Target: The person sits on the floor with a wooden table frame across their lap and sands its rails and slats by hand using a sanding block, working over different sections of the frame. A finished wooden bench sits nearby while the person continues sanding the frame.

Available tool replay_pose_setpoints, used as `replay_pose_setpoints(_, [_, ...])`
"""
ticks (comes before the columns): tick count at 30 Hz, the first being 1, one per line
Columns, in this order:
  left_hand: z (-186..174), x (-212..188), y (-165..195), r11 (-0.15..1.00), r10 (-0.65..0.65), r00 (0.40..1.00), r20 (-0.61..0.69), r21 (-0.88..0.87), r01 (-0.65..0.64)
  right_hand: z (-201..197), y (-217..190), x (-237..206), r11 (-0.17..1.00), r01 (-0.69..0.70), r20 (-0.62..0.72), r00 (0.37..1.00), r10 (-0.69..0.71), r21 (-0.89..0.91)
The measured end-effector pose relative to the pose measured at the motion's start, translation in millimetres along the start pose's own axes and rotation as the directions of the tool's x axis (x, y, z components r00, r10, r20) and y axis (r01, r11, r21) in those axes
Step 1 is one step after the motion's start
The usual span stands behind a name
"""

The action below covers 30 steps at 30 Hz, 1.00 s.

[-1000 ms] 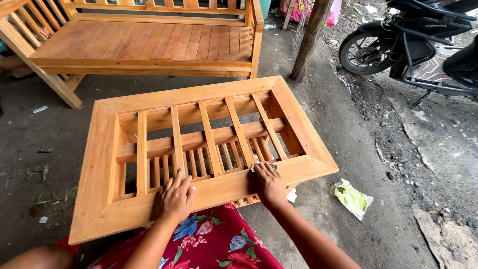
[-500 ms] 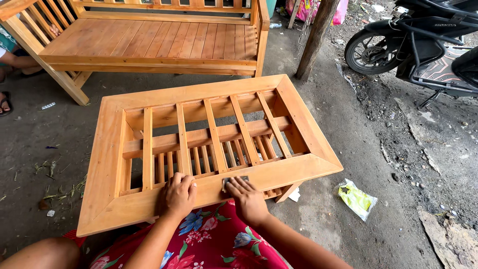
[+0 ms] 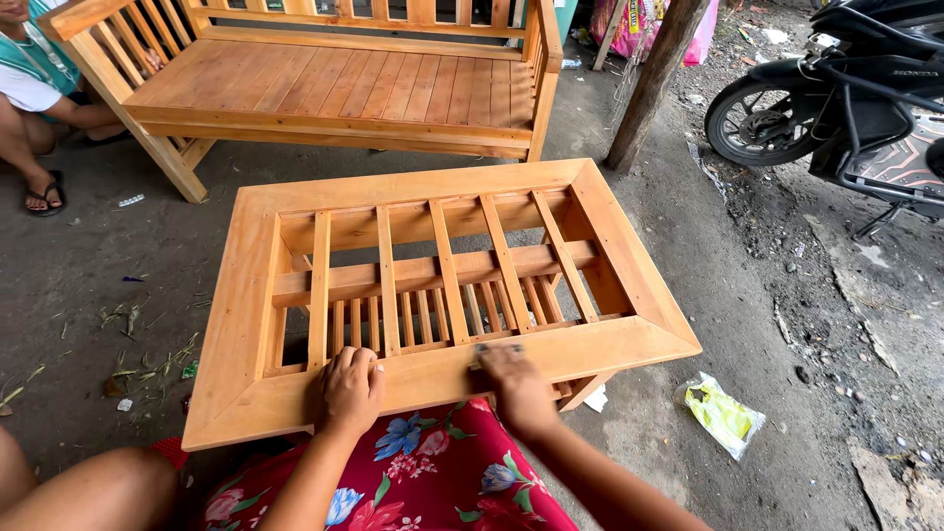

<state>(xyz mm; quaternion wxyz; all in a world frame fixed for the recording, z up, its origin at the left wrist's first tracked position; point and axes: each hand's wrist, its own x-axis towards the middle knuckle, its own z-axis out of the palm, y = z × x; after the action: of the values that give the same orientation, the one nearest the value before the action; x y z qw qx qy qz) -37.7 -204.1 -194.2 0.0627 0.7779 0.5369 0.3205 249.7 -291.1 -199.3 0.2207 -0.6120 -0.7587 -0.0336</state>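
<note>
The step in hand looks like sanding the near rail of an unfinished wooden table (image 3: 629, 246), a pale slatted frame filling the middle of the frame, with a lower shelf of thin bars visible through the top. The right hand (image 3: 516, 383) lies flat, fingers together, pressing a small dark abrasive piece (image 3: 489, 349) against the inner edge of that rail. The left hand (image 3: 349, 388) rests with fingers curled and holds nothing, only bracing the frame. The next stroke seems to call for steady pressure along the grain while the other hand keeps the frame from shifting. A red floral cloth (image 3: 433, 472) covers the lap at lower centre. At upper left stands a wooden bench (image 3: 324, 84); at upper right a motorbike (image 3: 836, 98).
</note>
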Motion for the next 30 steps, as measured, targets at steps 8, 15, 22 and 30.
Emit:
replay_pose_setpoints(8, [-3.2,7.9,-23.7,0.995,-0.047,0.998,-0.051,0.085,0.051,28.0,-65.2,63.3,0.979,0.115,0.114,0.984,-0.135,0.171])
replay_pose_setpoints(15, [-17.0,5.7,-11.4,0.994,-0.026,0.999,-0.022,0.104,0.028,21.6,-68.9,79.4,0.999,0.011,0.318,0.948,-0.022,0.036])
replay_pose_setpoints(22, [-29.4,3.7,0.2,0.998,-0.012,0.999,-0.043,0.059,0.014,1.1,-54.1,81.1,0.989,0.024,0.391,0.917,-0.079,0.144])
replay_pose_setpoints(30, [-36.0,3.0,3.1,0.998,-0.065,0.997,-0.028,-0.008,0.065,30.0,-64.5,66.2,0.977,0.17,0.115,0.976,-0.185,0.131])
